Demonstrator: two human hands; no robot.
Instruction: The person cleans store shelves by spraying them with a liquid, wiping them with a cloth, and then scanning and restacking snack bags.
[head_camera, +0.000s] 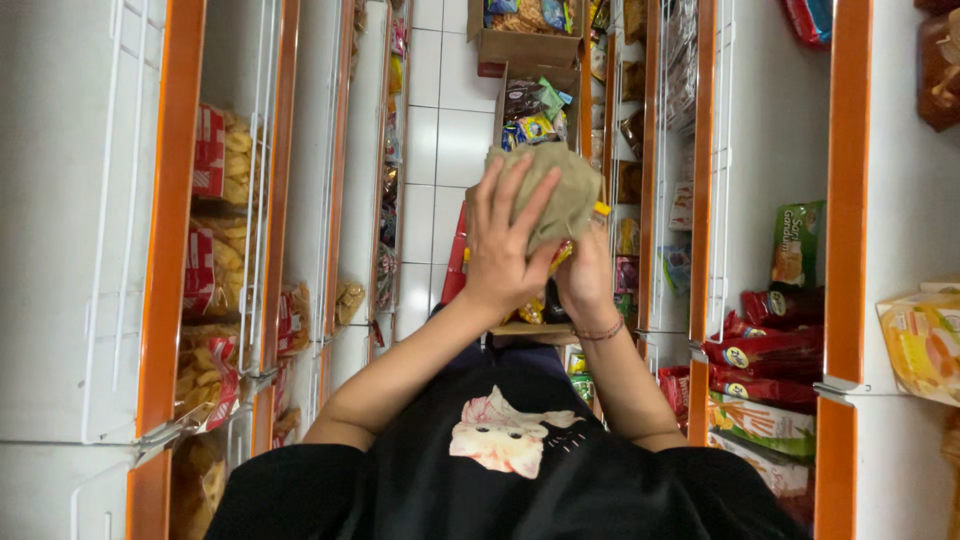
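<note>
Looking down my black shirt, I see both hands raised in front of me in a shop aisle. My left hand (503, 245) lies over an olive-green cloth (560, 190), fingers spread and pressing it. My right hand (583, 272) is under the cloth and grips it together with a yellow-tipped packet (600, 210) that shows only at its edge. A thin bracelet circles my right wrist.
Orange-and-white shelves stand on both sides: bagged crackers (215, 270) at left, red snack packets (765, 345) and boxes at right. Open cardboard boxes of snacks (535, 110) sit on the white tiled floor (440, 140) ahead.
</note>
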